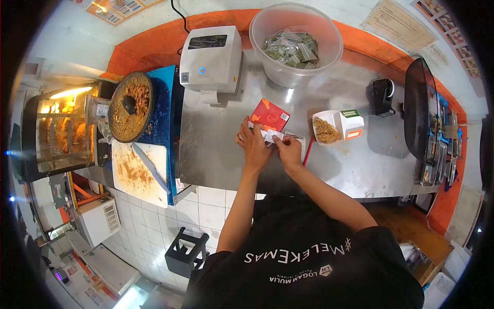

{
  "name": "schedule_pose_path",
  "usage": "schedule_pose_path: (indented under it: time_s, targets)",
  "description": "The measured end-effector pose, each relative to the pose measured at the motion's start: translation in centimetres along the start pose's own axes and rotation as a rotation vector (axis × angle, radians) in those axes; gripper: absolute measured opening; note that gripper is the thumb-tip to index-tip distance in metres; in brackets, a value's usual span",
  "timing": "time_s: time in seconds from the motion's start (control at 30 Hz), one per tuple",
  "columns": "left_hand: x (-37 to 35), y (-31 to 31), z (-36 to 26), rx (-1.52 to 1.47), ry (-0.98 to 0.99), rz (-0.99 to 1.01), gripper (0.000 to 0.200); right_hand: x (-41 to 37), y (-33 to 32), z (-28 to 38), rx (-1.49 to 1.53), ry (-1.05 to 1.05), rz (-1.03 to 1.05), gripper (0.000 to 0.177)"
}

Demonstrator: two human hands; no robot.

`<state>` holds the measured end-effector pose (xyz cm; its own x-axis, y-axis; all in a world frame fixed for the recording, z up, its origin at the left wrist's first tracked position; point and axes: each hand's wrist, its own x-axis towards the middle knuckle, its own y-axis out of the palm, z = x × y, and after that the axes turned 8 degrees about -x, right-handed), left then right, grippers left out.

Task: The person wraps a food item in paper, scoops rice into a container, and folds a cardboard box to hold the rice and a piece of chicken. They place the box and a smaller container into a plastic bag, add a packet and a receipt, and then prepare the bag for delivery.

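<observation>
A red box with an orange pattern lies on the steel table, under and beyond my hands. My left hand rests at its near edge, fingers bent over the box and a small white printed label. The thumb and forefinger of my right hand pinch the label's right end. Right of my hands, an open white and green box stands beside a paper tray of brown crumbly food. A thin red stick lies between that food and my right hand.
A label printer and a clear tub of small packets stand at the back. At left are a round pan, a cutting board with a knife, and a heated cabinet. A black tape dispenser stands right.
</observation>
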<state>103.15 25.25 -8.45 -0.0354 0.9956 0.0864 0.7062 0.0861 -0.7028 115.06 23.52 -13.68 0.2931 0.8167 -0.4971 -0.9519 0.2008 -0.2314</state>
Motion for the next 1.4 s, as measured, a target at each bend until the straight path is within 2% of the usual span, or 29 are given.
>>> schedule_pose_path:
  time_s: [0.1, 0.2, 0.3, 0.4, 0.5, 0.6, 0.67, 0.73, 0.8, 0.9, 0.97, 1.03, 1.07, 1.13, 1.27, 1.33, 1.4]
  targets:
    - [0.0, -0.2, -0.1, -0.008, -0.007, 0.017, 0.072, -0.3, -1.0, 1.6, 0.076, 0.122, 0.093, 0.023]
    - [0.1, -0.4, -0.3, 0.001, -0.003, 0.031, 0.073, 0.0, -1.8, 1.7, 0.034, 0.045, 0.13, 0.023]
    - [0.1, -0.3, -0.1, 0.034, -0.012, 0.051, 0.073, 1.0, -2.0, 1.3, -0.225, -0.117, 0.122, 0.023]
    - [0.3, -0.1, 0.0, 0.067, -0.014, 0.065, 0.072, 1.7, -3.0, 2.0, -0.17, -0.019, 0.267, 0.032]
    - [0.2, -0.2, -0.1, 0.076, -0.016, 0.076, 0.07, 2.7, -3.4, 1.5, -0.269, -0.01, 0.308, 0.033]
    - [0.2, -0.3, -0.1, 0.1, 0.0, 0.103, 0.072, 2.9, -2.9, 1.3, -0.558, -0.269, 0.112, 0.031]
    - [0.0, -0.9, -0.8, 0.091, 0.002, 0.138, 0.079, 2.0, -5.1, 3.3, -0.623, -0.272, 0.12, 0.03]
    - [0.4, -2.8, -5.0, 0.084, -0.011, 0.225, 0.088, 1.7, -7.9, 4.7, -0.659, -0.241, 0.09, 0.03]
    - [2.7, -3.6, -8.8, -0.099, 0.292, 0.201, 0.091, 0.2, -13.4, 5.4, -0.353, -0.164, 0.022, 0.033]
    - [7.2, 2.7, -13.7, -0.101, 0.308, 0.459, 0.078, 1.0, -20.6, 1.5, 0.122, 0.264, -0.264, 0.041]
    - [9.5, 7.2, -18.4, 0.118, 0.334, 0.57, 0.067, 2.1, -22.9, 2.0, 0.266, 0.392, -0.396, 0.048]
    - [10.1, 12.7, -20.9, 0.463, 0.304, 0.547, 0.053, 4.4, -24.2, 2.5, 0.289, 0.382, -0.192, 0.055]
    - [10.5, 15.5, -20.4, 0.464, 0.254, 0.604, 0.048, 5.4, -24.7, 2.7, 0.303, 0.378, -0.088, 0.059]
    - [11.8, 20.2, -19.0, 0.471, 0.153, 0.708, 0.04, 7.8, -24.3, 3.6, 0.155, 0.305, -0.096, 0.057]
    - [14.4, 16.9, -16.3, 0.322, 0.204, 0.544, 0.031, 13.4, -23.7, 6.2, -0.271, 0.085, -0.131, 0.041]
    - [15.0, 14.9, -15.1, 0.174, 0.196, 0.447, 0.029, 13.6, -24.2, 6.8, -0.364, -0.115, -0.097, 0.033]
    - [15.1, 14.6, -11.6, -0.058, 0.09, 0.48, 0.028, 14.1, -24.9, 7.3, -0.429, -0.352, -0.096, 0.034]
